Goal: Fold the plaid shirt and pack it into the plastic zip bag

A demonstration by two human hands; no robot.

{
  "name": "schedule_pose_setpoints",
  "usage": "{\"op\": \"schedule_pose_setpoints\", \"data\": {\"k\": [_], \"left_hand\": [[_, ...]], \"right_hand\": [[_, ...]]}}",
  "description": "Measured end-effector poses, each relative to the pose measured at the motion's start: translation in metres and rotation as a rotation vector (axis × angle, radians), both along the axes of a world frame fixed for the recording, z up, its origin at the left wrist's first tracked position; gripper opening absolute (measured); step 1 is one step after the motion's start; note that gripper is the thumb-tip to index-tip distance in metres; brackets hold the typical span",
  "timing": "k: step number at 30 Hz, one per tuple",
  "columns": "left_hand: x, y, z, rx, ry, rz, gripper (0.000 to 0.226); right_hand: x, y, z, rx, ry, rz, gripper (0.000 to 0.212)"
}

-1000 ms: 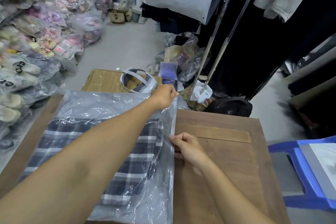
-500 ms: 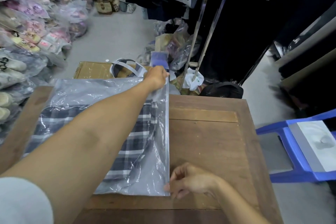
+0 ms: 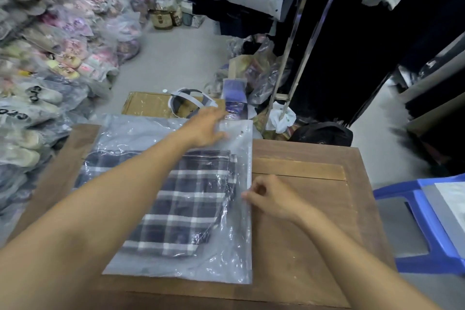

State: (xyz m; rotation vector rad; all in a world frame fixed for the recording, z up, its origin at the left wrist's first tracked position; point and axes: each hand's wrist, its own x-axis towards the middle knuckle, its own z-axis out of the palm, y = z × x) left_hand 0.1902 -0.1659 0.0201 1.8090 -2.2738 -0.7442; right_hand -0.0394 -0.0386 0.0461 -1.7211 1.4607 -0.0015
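The folded dark plaid shirt (image 3: pixel 188 204) lies inside the clear plastic zip bag (image 3: pixel 234 259), which lies flat on the wooden table (image 3: pixel 302 234). The bag's zip edge runs along its right side. My left hand (image 3: pixel 206 128) rests flat on the bag's far end, fingers stretched out, holding nothing. My right hand (image 3: pixel 271 199) pinches the zip edge about halfway along it, thumb and fingers closed on the strip.
A blue plastic stool (image 3: pixel 427 221) stands close at the table's right. Beyond the table on the floor are a cardboard box (image 3: pixel 146 106), a black bag (image 3: pixel 324 133) and loose plastic bags. Piles of bagged slippers (image 3: pixel 50 58) line the left. Metal rack poles (image 3: pixel 302 33) rise behind.
My right hand slid along the zip edge to the near corner, then came back to the middle. My left hand let go of the far corner and now lies flat on the bag.
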Motion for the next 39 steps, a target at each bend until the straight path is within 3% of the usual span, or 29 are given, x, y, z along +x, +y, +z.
{"op": "schedule_pose_setpoints", "data": {"k": [3,7,11,15,26,33,37,39], "left_hand": [[0.071,0.033,0.011,0.119,-0.111,0.089,0.069],[0.144,0.085,0.032,0.26,-0.153,0.263,0.101],[0.182,0.12,0.033,0.364,-0.091,0.246,0.139],[0.168,0.127,0.011,0.398,-0.133,0.146,0.15],[0.038,0.088,-0.023,0.219,-0.124,0.025,0.144],[0.025,0.088,-0.026,0.205,-0.171,0.045,0.143],[0.025,0.086,-0.011,0.239,-0.119,0.059,0.138],[0.025,0.088,-0.002,0.203,0.005,0.103,0.13]], "right_hand": [[0.043,-0.011,-0.001,-0.18,-0.063,-0.023,0.026],[0.099,-0.009,-0.017,-0.387,0.127,0.147,0.066],[0.128,-0.002,-0.033,-0.334,0.292,0.254,0.099],[0.113,-0.005,-0.046,-0.307,0.313,0.249,0.104],[-0.014,-0.053,-0.047,-0.324,0.373,0.123,0.105],[-0.025,-0.062,-0.044,-0.317,0.361,0.163,0.106],[-0.022,-0.062,-0.036,-0.32,0.37,0.162,0.112],[-0.02,-0.058,-0.029,-0.324,0.281,0.101,0.114]]}}
